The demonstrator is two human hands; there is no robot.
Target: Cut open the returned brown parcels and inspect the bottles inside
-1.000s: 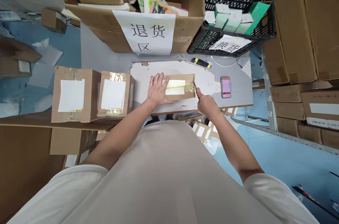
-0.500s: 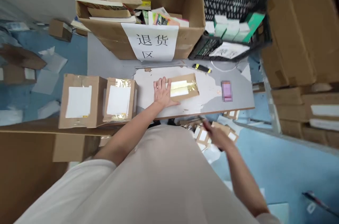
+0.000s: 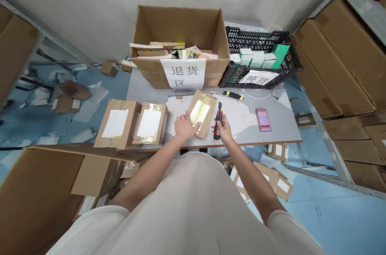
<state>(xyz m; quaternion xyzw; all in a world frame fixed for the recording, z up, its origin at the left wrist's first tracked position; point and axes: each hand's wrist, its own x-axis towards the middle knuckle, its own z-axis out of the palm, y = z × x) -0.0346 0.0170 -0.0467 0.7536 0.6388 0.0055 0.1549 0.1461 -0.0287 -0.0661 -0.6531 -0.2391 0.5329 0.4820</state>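
A flat cardboard parcel with a white label and shiny clear tape lies tilted on the table in front of me. My left hand rests against its lower left side, fingers apart, with the thumb and index finger touching it. My right hand is wrapped round a red-and-black utility knife, which points away from me just right of the parcel. Whether its blade is out I cannot tell.
Two taped boxes, a larger one and a smaller one, stand at left. Behind are a carton of books and a black crate. A yellow-and-black cutter and a blurred pink item lie at right.
The parcel has turned from lying crosswise to pointing away from me. My left hand has slid off its top to its side. My right hand has come up over the table with the utility knife.
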